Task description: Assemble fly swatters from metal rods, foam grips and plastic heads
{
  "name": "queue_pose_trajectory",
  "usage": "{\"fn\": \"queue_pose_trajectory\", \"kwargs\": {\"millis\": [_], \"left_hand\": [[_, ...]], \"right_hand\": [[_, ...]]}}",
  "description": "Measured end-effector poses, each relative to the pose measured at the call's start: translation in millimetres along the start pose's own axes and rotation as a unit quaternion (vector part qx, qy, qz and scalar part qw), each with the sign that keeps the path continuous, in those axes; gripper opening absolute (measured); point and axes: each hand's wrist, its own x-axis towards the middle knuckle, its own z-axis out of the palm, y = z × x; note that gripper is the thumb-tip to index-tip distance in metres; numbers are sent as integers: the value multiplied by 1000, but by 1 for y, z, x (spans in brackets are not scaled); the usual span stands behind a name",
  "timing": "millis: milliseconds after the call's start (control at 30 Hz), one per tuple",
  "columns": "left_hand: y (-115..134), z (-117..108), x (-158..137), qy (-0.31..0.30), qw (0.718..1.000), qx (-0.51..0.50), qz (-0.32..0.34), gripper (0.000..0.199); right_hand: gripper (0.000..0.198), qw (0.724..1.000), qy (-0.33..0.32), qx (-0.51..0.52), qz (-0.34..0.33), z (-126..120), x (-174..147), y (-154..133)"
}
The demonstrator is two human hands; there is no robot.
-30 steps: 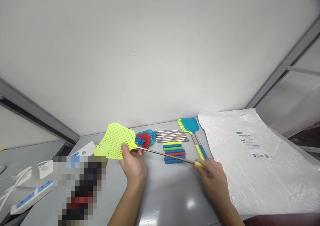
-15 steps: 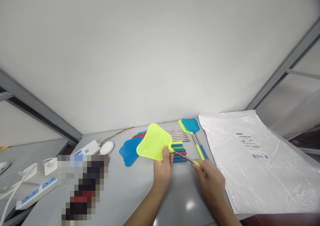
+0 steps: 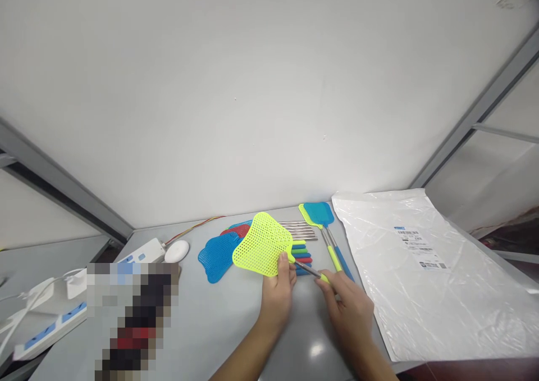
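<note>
A yellow-green fly swatter (image 3: pixel 261 246) is held up between both hands, its perforated head tilted to the left. My left hand (image 3: pixel 278 294) pinches the neck where the head meets the metal rod. Around the yellow-green grip at the rod's other end, my right hand (image 3: pixel 347 302) is closed. Behind the swatter lie blue swatter heads (image 3: pixel 217 255), a red head (image 3: pixel 240 230), several metal rods (image 3: pixel 301 230) and a row of coloured handles (image 3: pixel 302 252), partly hidden. Two whole swatters, one with a blue head (image 3: pixel 319 213), lie to the right.
A white plastic mailing bag (image 3: pixel 425 291) with printed labels covers the table's right side. At left are power strips (image 3: pixel 54 330) with cables, a round white object (image 3: pixel 177 252) and a pixelated dark item (image 3: pixel 135 319). A white wall (image 3: pixel 269 89) stands behind.
My right hand has come closer to my left, so less of the metal rod shows between them. The view has shifted slightly.
</note>
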Motion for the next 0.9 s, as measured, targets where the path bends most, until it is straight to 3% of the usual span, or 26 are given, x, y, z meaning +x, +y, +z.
{"fn": "queue_pose_trajectory", "kwargs": {"millis": [200, 367, 533, 633, 900], "left_hand": [[-5, -7, -1, 4, 1000, -2, -23, 44], [1, -12, 0, -41, 997, 59, -1, 42], [4, -17, 2, -76, 989, 125, 33, 38], [2, -18, 2, -87, 984, 152, 33, 38], [6, -21, 0, -118, 945, 280, 120, 30]], "right_hand": [[24, 998, -67, 13, -9, -7, -2, 10], [29, 993, -102, 48, -30, -13, -15, 16], [31, 992, -52, -56, 105, -20, -6, 25], [34, 972, -72, -145, 171, -24, 17, 34], [35, 945, -147, -193, 220, -11, 54, 41]]}}
